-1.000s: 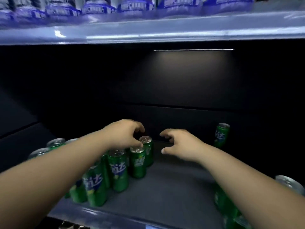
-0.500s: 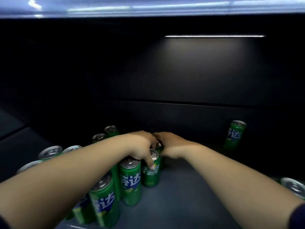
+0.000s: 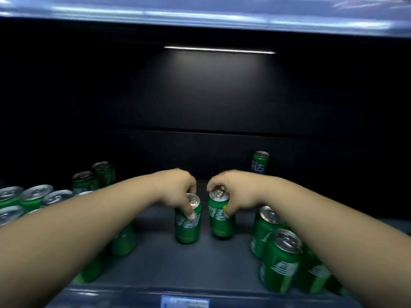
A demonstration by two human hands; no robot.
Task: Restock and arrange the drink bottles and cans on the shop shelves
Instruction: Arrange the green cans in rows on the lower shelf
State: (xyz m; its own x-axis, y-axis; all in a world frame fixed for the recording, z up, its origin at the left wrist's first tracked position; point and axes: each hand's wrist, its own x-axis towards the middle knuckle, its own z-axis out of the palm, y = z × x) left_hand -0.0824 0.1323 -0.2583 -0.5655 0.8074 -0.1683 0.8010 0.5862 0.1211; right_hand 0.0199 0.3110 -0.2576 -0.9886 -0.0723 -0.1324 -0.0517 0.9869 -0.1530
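Two green soda cans stand upright side by side in the middle of the dark shelf. My left hand grips the left can from above, thumb down its front. Over the top of the right can my right hand holds on, fingers curled round the rim. Both forearms reach in from the bottom corners.
Several green cans crowd the left side, partly hidden by my left arm. More cans stand at the front right. One lone can stands at the back right. A price label sits on the front edge; another shelf lies above.
Both hands took a can each from the left group and drew them right and toward the front. The camera tilted, bringing the front right cans into view.
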